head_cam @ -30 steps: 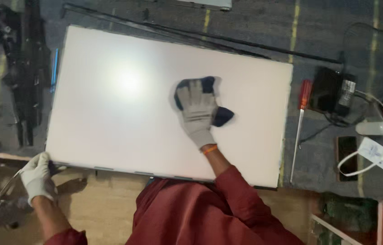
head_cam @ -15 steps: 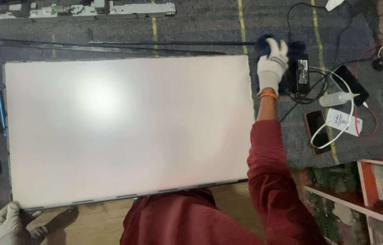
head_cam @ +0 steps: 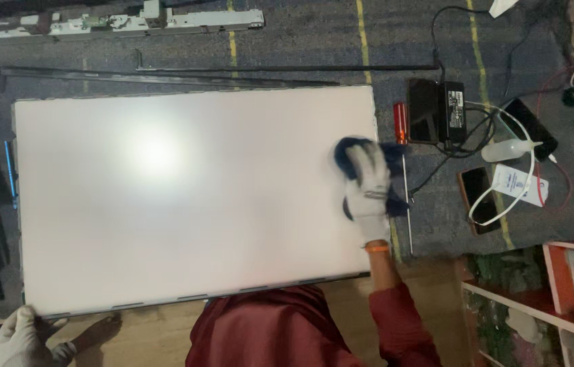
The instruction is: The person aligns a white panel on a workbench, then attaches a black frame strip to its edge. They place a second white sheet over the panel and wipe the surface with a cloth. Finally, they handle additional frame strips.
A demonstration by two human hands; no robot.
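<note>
A large white panel (head_cam: 185,197) lies flat on the grey mat in front of me. My right hand (head_cam: 367,187), in a white glove, presses a dark blue cloth (head_cam: 351,151) onto the panel near its right edge. My left hand (head_cam: 22,338), also gloved, rests at the panel's near left corner, fingers curled at the edge. My dark red sleeve and lap fill the bottom middle.
A red-handled screwdriver (head_cam: 402,136) lies just right of the panel. Beyond it sit a black power adapter (head_cam: 451,109), two phones (head_cam: 477,200), a white squeeze bottle (head_cam: 508,149) and cables. Long metal strips (head_cam: 165,76) lie past the far edge. Shelves (head_cam: 559,299) stand at right.
My right hand with the blue cloth has come back from beyond the far right corner onto the panel's right edge, nearer to me. The left hand stays at the near left corner.
</note>
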